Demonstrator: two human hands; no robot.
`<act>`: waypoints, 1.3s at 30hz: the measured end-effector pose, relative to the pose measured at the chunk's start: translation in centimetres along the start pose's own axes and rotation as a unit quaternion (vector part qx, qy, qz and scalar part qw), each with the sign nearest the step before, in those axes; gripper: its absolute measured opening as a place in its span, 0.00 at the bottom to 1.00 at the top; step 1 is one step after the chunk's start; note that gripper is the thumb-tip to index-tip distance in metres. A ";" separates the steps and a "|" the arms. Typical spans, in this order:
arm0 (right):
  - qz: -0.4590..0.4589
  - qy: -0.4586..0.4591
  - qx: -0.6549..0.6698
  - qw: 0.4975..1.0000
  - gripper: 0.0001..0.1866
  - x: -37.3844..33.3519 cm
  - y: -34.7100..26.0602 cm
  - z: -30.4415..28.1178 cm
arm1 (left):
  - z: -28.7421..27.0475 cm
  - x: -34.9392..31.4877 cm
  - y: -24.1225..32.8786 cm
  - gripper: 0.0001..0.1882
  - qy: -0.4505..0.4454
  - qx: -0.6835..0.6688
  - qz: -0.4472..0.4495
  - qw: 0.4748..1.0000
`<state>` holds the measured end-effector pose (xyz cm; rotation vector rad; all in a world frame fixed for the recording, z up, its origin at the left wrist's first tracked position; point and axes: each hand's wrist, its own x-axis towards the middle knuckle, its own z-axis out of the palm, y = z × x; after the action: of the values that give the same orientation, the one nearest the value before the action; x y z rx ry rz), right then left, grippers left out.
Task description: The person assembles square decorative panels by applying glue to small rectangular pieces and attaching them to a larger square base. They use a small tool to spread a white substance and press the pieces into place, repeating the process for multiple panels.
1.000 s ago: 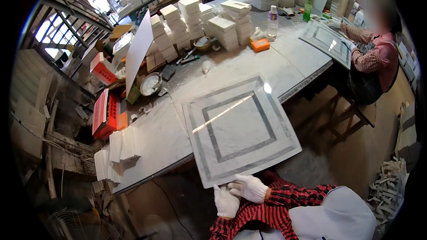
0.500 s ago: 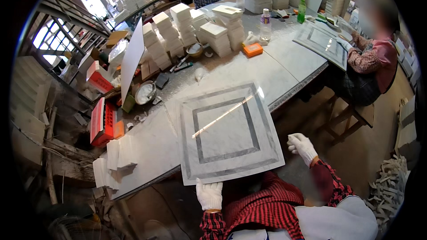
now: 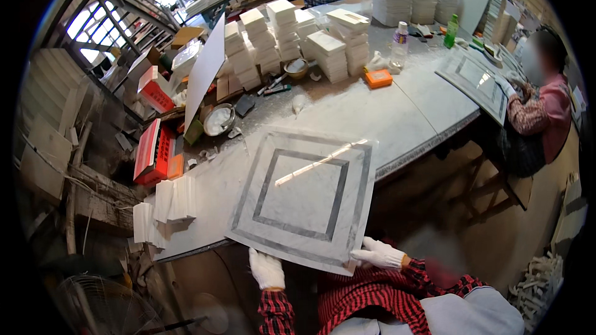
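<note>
A square grey-and-white marble panel (image 3: 299, 195) with two darker inlaid frames lies tilted on the worktable, its near part jutting past the front edge. A bright streak of light reflects off its polished face. My left hand (image 3: 267, 270), in a white knitted glove, holds the panel's near edge close to the left corner; its fingertips are partly hidden there. At the near right corner, my gloved right hand (image 3: 380, 254) grips the panel with fingers pointing left.
Stacks of white tiles (image 3: 327, 56) stand behind, beside an orange box (image 3: 378, 79), a bottle (image 3: 399, 44) and a metal bowl (image 3: 219, 120). White slabs (image 3: 175, 198) lie at left. A seated co-worker (image 3: 539, 105) handles another panel (image 3: 475, 82) at right. A white sheet (image 3: 205, 71) leans upright.
My right hand has come in from the right and taken the near right corner. The panel has turned clockwise, its near edge swinging left and toward me. My left hand has moved left with it.
</note>
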<state>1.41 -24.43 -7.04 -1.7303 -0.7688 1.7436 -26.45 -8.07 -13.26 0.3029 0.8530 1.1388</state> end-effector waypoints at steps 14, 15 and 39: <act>-0.442 0.276 -0.590 0.617 0.17 24.4 -26.4 -20.4 | 6.3 -9.1 -12.4 0.28 0.187 -0.021 0.056 0.981; -0.470 0.275 -0.626 0.558 0.15 27.2 -27.5 -20.7 | 7.8 -9.6 -12.5 0.28 0.201 0.019 0.085 0.976; -0.447 0.170 -0.416 0.774 0.22 37.7 -32.5 -29.4 | 13.7 -6.5 -13.8 0.19 0.444 0.267 0.175 0.837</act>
<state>30.19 25.66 -8.88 -1.5978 -1.9584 0.3995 -8.28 -16.88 -9.82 0.3992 2.0268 1.3742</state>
